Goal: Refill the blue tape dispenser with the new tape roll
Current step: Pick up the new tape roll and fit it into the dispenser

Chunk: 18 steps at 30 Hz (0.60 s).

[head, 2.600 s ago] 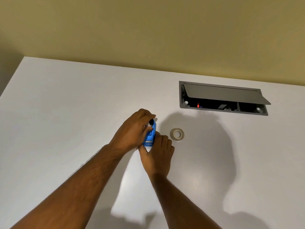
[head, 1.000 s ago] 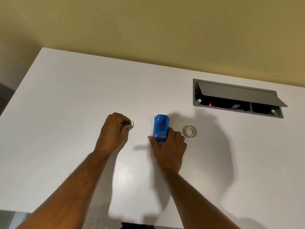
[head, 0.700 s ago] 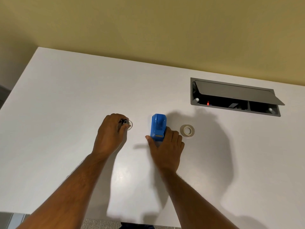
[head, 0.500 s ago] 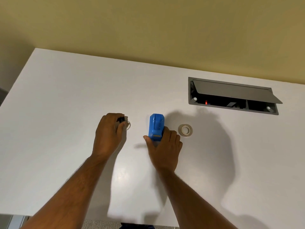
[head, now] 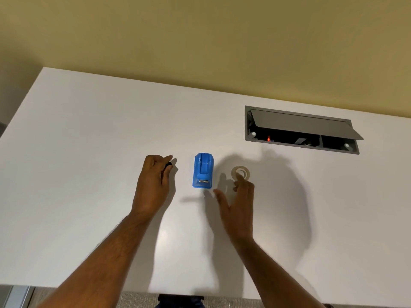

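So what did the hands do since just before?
The right hand let go of the dispenser and moved right, its fingers now at the tape roll. The left hand kept pinching a small dark piece. Dispenser and roll stayed put on the table.

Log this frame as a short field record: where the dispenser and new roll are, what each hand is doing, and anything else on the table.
surface: white table
blue tape dispenser: standing on the table between the hands, touched by neither
new tape roll: flat on the table, right of the dispenser
left hand: curled around a small dark object, too hidden to identify
right hand: open, fingers at the roll's near edge, roll not lifted
cable box: recessed in the table, far right, lid propped open
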{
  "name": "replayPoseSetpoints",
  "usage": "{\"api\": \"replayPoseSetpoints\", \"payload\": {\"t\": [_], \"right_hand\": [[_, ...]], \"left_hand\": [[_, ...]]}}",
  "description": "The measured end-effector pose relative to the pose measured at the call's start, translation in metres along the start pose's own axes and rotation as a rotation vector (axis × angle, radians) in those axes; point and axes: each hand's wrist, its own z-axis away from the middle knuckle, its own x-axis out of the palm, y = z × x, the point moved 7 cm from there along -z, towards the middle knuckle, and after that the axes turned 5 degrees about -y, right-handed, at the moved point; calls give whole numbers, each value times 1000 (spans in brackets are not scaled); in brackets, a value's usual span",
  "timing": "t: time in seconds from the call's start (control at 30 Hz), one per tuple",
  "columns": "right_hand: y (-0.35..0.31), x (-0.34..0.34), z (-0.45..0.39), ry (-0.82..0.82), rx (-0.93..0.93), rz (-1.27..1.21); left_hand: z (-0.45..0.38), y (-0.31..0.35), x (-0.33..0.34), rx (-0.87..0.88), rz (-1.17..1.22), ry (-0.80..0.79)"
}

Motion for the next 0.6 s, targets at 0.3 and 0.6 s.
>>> {"api": "replayPoseSetpoints", "payload": {"t": [0.3, 0.6], "right_hand": [[17, -32, -44, 58, 206, 248], [2, -35, -48, -24, 196, 123]], "left_hand": [[6, 9, 5, -97, 222, -50], [3, 24, 4, -130, 292, -71]]}}
